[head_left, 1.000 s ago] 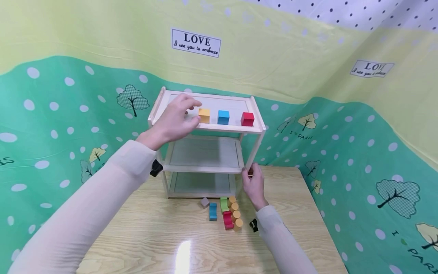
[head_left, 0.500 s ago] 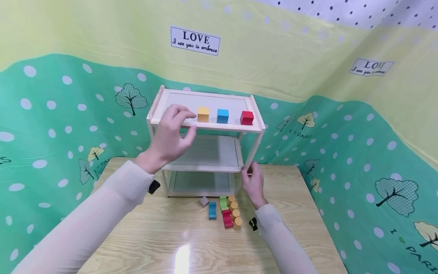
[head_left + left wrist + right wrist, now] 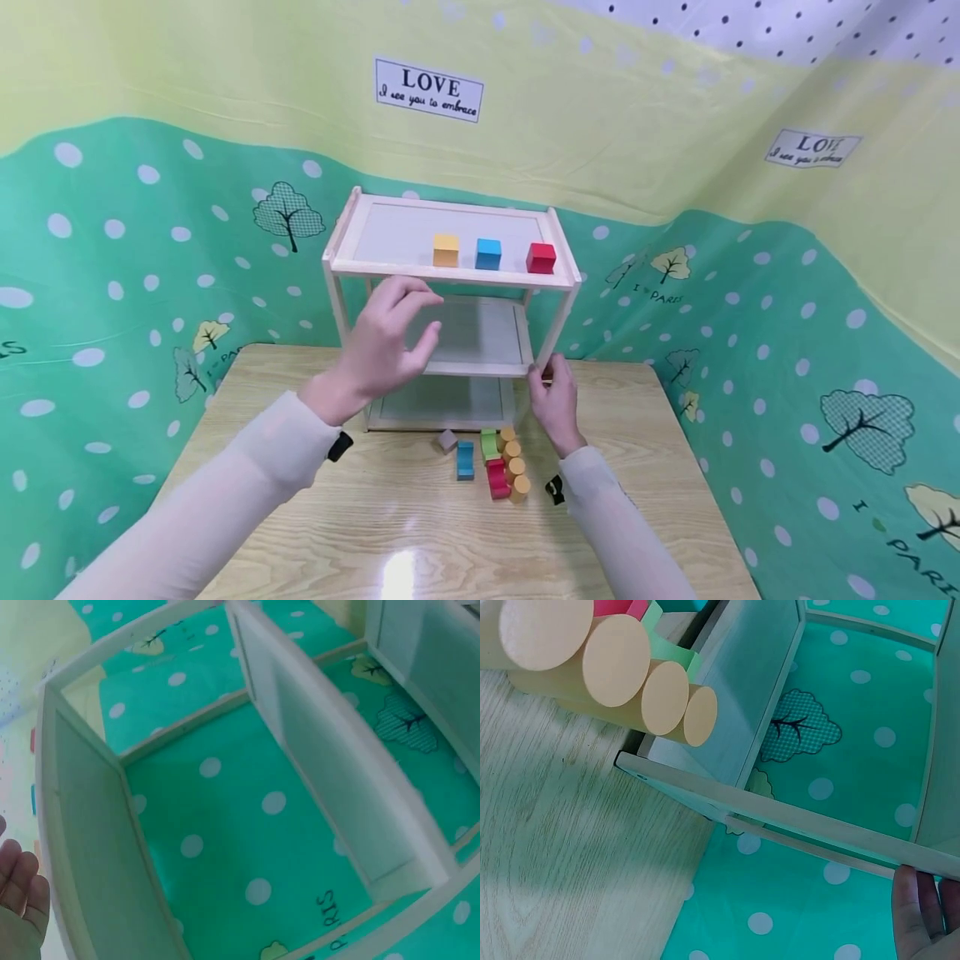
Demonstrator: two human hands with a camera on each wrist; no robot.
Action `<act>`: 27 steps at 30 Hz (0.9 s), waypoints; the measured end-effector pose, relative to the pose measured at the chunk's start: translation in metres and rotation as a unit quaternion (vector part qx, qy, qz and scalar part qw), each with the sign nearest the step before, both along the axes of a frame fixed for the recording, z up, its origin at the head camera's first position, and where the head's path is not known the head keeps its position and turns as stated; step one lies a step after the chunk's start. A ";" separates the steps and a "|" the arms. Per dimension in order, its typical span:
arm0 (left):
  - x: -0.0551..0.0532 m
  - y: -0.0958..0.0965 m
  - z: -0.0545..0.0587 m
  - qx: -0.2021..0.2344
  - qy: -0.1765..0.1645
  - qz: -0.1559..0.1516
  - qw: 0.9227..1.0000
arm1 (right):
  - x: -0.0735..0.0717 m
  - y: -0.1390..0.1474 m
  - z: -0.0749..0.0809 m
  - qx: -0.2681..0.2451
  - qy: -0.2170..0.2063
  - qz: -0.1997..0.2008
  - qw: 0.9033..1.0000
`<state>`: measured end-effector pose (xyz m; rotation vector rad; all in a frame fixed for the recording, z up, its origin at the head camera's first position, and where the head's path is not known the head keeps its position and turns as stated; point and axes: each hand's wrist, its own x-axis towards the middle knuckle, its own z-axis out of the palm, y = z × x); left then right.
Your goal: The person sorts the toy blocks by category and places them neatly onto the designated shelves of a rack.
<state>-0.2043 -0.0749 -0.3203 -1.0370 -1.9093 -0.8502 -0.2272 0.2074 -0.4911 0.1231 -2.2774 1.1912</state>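
Note:
A white three-tier shelf (image 3: 442, 368) stands on the table. Along the front of its top board sit a yellow cube (image 3: 446, 251), a blue cube (image 3: 488, 255) and a red cube (image 3: 541, 258), spaced apart. My left hand (image 3: 378, 346) hovers before the middle tier, fingers bent loosely, thumb apart, holding nothing; its fingers (image 3: 30, 892) show at the edge of the left wrist view. With my right hand (image 3: 555, 404) I hold the shelf's right front post near the middle board. In the right wrist view the fingers (image 3: 907, 907) meet the post's edge.
Before the shelf lie a small grey block (image 3: 447, 441), a blue notched block (image 3: 465, 461), a green curved block (image 3: 490, 444), a red curved block (image 3: 498, 479) and a row of several yellow cylinders (image 3: 515, 469). A patterned curtain (image 3: 750, 317) hangs behind and to the right.
My left hand has drawn away from beside the yellow cube, moving down and toward me to below the top board. The right hand stays on the post. The cubes keep their places.

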 end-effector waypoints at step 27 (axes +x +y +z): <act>0.022 0.008 -0.103 -0.045 -0.118 0.000 0.992 | -0.002 0.001 -0.001 0.007 0.000 0.000 1.000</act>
